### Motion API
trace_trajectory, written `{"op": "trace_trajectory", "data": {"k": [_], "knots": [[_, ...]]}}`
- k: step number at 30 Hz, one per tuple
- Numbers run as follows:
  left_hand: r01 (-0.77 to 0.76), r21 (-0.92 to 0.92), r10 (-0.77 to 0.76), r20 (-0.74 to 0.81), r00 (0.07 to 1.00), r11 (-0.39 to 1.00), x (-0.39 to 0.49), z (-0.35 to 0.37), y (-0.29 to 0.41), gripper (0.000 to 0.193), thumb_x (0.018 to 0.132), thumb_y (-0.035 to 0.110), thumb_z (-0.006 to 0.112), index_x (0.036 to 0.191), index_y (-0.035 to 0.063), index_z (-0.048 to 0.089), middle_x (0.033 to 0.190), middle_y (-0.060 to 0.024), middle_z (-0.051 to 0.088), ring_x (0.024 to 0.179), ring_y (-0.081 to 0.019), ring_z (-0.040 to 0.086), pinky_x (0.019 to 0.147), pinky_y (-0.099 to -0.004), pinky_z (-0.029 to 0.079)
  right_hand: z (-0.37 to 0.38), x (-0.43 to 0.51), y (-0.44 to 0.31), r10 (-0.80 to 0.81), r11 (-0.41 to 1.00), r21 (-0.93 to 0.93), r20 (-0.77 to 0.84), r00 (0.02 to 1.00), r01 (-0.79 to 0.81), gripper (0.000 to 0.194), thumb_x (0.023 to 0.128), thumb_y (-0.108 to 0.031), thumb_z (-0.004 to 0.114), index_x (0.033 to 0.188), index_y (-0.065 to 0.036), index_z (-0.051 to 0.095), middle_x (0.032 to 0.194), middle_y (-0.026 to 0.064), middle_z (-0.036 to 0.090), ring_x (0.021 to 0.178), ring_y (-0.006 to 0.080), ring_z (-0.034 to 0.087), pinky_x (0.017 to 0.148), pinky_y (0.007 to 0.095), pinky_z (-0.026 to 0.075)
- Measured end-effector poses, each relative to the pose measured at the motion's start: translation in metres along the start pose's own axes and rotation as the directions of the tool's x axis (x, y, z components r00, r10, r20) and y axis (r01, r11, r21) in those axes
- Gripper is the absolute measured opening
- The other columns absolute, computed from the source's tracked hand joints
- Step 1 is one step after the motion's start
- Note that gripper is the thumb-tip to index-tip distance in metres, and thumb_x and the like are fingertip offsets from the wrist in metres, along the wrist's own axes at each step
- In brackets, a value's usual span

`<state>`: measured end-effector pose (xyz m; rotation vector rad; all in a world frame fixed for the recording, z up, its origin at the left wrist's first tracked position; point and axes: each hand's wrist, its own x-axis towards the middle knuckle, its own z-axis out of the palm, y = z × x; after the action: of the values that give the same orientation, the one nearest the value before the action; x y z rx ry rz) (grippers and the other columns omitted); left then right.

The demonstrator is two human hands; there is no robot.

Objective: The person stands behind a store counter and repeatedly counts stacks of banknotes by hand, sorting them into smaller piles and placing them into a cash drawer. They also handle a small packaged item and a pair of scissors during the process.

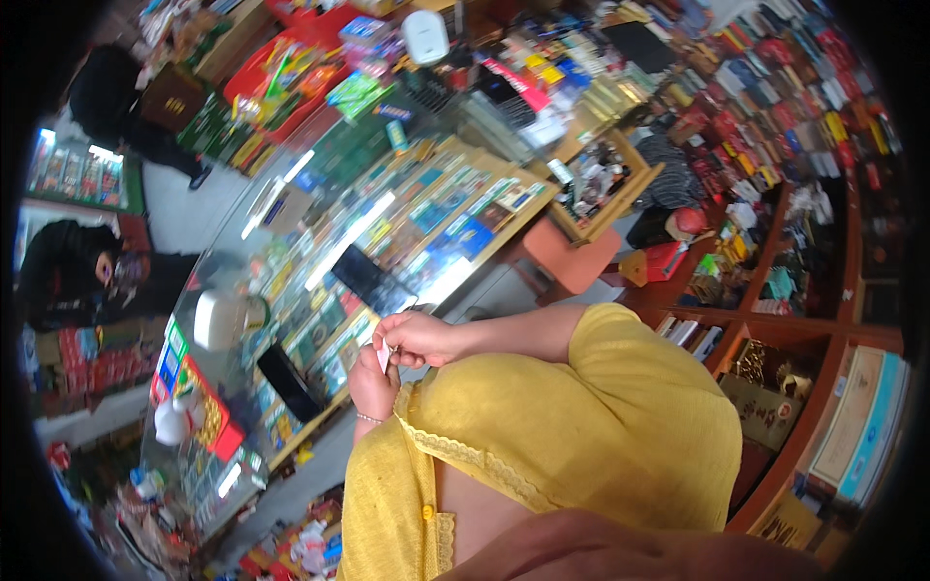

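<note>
My right hand (421, 338) and my left hand (372, 383), with a beaded bracelet on its wrist, meet in front of my yellow top. Between their fingers they pinch a small pale pinkish piece (383, 357), perhaps paper; blur hides its detail. Just beyond my right hand, a dark flat phone-like device (367, 276) lies on the glass display counter (280, 287). Left of my left hand stands or lies another black slab-shaped device (289, 381). Farther over on the glass is a white plastic container (216, 319). Packs fill the shelves under the glass.
An open wooden drawer (650, 178) full of small items juts out above a pinkish stool seat (570, 250). Wooden shelves (774, 319) with boxes stand at right. A white cat figurine (174, 421) sits at the counter's left end. Two people in dark clothes are across the counter.
</note>
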<state>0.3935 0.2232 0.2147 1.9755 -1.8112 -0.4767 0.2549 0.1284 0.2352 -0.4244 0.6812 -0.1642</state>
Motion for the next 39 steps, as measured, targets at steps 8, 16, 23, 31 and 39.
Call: {"op": "trace_trajectory", "data": {"k": [8, 16, 23, 31, 39], "knots": [[0.400, -0.071, -0.406, -0.106, 0.908, 0.914, -0.099, -0.046, -0.093, 0.027, 0.070, 0.008, 0.063, 0.095, 0.0066, 0.051, 0.073, -0.0158, 0.056, 0.065, -0.0379, 0.056, 0.054, -0.0446, 0.044, 0.104, 0.068, 0.036, 0.244, 0.887, -0.443, 0.212, 0.946, -0.129, 0.013, 0.083, -0.016, 0.054, 0.093, -0.008, 0.056, 0.065, 0.0048, 0.053, 0.050, 0.0094, 0.050, 0.042, 0.0218, 0.036], [0.215, 0.103, -0.152, -0.425, 0.893, 0.971, -0.176, -0.135, -0.240, 0.017, 0.074, 0.013, 0.061, 0.088, 0.0067, 0.055, 0.074, -0.0162, 0.055, 0.067, -0.0362, 0.055, 0.057, -0.0454, 0.043, 0.239, 0.187, 0.138, 0.031, 0.739, -0.614, 0.441, 0.897, 0.277, 0.030, 0.088, -0.013, 0.048, 0.117, -0.010, 0.050, 0.081, -0.0003, 0.056, 0.062, 0.0050, 0.050, 0.051, 0.0217, 0.040], [0.370, -0.180, -0.399, -0.606, 0.688, 0.911, -0.258, -0.260, -0.394, 0.016, 0.076, 0.002, 0.050, 0.092, 0.0033, 0.053, 0.078, -0.0192, 0.055, 0.074, -0.0422, 0.054, 0.062, -0.0457, 0.043, 0.346, 0.247, 0.180, -0.155, 0.622, -0.625, 0.493, 0.856, 0.473, 0.039, 0.088, -0.010, 0.056, 0.126, -0.011, 0.047, 0.060, -0.0065, 0.045, 0.053, 0.0028, 0.042, 0.049, 0.0202, 0.035], [0.637, -0.262, -0.549, -0.778, 0.305, 0.725, -0.356, -0.333, -0.524, 0.021, 0.086, 0.013, 0.055, 0.105, 0.0040, 0.055, 0.082, -0.0217, 0.060, 0.075, -0.0396, 0.059, 0.065, -0.0418, 0.046, 0.418, 0.338, 0.227, -0.086, 0.491, -0.649, 0.627, 0.774, 0.581, 0.074, 0.084, -0.009, 0.059, 0.144, -0.010, 0.015, 0.070, -0.0003, 0.053, 0.059, 0.0068, 0.049, 0.056, 0.0228, 0.041], [0.736, -0.367, -0.537, -0.844, -0.005, 0.569, -0.512, -0.455, -0.748, 0.025, 0.088, 0.027, 0.054, 0.101, 0.0058, 0.057, 0.087, -0.0204, 0.062, 0.079, -0.0379, 0.060, 0.067, -0.0417, 0.046, 0.591, 0.420, 0.240, -0.746, -0.144, -0.321, 0.657, 0.110, 0.936, 0.072, 0.080, 0.009, 0.050, 0.142, -0.004, 0.015, 0.088, 0.0109, 0.057, 0.068, 0.0130, 0.051, 0.062, 0.0258, 0.043]]}}
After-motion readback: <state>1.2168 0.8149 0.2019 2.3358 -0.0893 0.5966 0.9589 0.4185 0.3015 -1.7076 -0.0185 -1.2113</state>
